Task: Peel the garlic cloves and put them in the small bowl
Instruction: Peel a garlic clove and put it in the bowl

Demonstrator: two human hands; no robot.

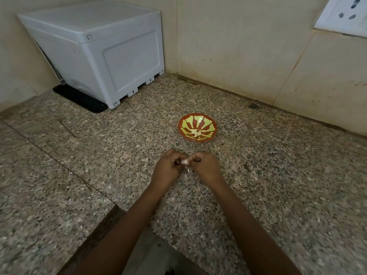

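Note:
A small red bowl (210,124) with a yellow-green pattern stands on the speckled granite counter, with a few pale peeled garlic cloves (195,133) lying in its bottom. Just in front of the bowl, my left hand (168,168) and my right hand (206,167) meet above the counter. Both pinch one whitish garlic clove (185,162) between their fingertips, and a strip of papery skin (187,170) hangs down from it. Most of the clove is hidden by my curled fingers.
A grey plastic box (95,50) sits on a black mat (79,100) in the back left corner. Tiled walls close the counter at the back and right, with a white socket (345,14) at the top right. The counter edge (123,207) steps in near my forearms.

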